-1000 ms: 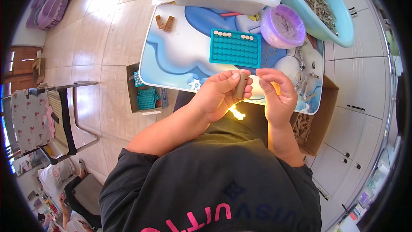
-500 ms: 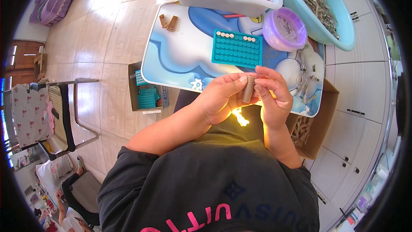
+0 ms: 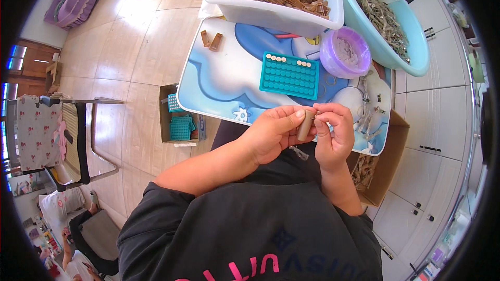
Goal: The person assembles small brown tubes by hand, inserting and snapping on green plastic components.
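In front of my chest, my left hand (image 3: 272, 131) grips a brown, rounded plastic casing (image 3: 305, 127), its thumb along the upper side. My right hand (image 3: 335, 136) is closed at the casing's right edge, thumb and forefinger pinched around something too small to make out. A clear, wiry bundle (image 3: 299, 153) dangles under my hands, unlit. Beyond them on the table lies a teal tray (image 3: 289, 79) of round wells, with several pale discs along its far row. A purple bowl (image 3: 324, 54) holding small pale pieces stands right of the tray.
A white bin (image 3: 271, 10) of brown casings and a turquoise tub (image 3: 420, 47) of wiry bundles stand behind. Two brown casings (image 3: 211, 40) lie far left on the table (image 3: 208, 88). Cardboard boxes (image 3: 165, 119) flank it. Another person (image 3: 80, 265) sits lower left.
The bundle under my hands glowed bright yellow and is now dark. The table and its contents sit slightly lower in the picture. My left hand still holds the casing.
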The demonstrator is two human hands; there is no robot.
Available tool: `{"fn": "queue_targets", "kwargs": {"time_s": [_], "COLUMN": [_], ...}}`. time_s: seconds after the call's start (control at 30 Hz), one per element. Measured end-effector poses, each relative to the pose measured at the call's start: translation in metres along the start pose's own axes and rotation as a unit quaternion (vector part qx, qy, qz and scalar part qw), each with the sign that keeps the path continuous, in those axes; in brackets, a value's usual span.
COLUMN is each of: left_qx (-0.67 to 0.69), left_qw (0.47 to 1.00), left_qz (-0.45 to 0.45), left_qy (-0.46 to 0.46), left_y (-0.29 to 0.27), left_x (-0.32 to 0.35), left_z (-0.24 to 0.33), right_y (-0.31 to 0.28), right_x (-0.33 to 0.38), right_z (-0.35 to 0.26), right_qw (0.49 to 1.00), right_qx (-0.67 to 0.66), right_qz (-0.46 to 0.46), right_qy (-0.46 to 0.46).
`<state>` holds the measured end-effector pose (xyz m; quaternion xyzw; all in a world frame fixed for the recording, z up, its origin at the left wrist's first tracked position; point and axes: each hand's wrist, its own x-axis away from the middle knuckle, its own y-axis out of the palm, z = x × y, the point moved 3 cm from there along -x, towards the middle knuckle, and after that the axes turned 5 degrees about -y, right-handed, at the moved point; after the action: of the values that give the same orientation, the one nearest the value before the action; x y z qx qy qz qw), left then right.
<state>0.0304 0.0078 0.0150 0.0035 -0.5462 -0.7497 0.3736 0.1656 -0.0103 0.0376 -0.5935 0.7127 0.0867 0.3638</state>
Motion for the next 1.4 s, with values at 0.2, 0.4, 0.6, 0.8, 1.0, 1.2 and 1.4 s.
{"fn": "queue_targets", "kwargs": {"time_s": [0.2,0.4,0.6,0.8,1.0,1.2,1.4], "left_qx": [-0.039,-0.053,-0.087,-0.065,-0.065,-0.158,-0.195], "left_qw": [0.999,0.998,0.995,0.994,0.99,0.969,0.964], "left_qz": [0.01,0.016,0.03,0.069,0.096,0.12,0.089], "left_qy": [0.021,0.022,0.035,0.057,0.081,0.146,0.159], "left_y": [-0.001,0.004,0.003,0.003,-0.006,-0.004,-0.008], "left_x": [0.0,-0.001,-0.002,-0.005,-0.004,0.002,0.001], "left_z": [-0.002,0.001,-0.002,0.002,0.005,0.009,0.004], "right_y": [0.003,-0.001,-0.001,-0.001,0.003,0.004,0.004], "right_x": [0.001,0.003,0.001,0.0,0.003,0.003,0.012], "right_z": [0.001,0.006,0.004,0.008,-0.006,-0.006,-0.005], "right_qw": [0.999,1.0,0.999,0.999,0.948,0.948,0.961], "right_qx": [0.009,-0.006,0.022,0.046,0.278,0.271,0.219], "right_qz": [0.005,0.013,-0.001,0.001,-0.132,-0.147,-0.151], "right_qy": [-0.039,-0.02,-0.028,0.003,-0.087,-0.081,-0.082]}}
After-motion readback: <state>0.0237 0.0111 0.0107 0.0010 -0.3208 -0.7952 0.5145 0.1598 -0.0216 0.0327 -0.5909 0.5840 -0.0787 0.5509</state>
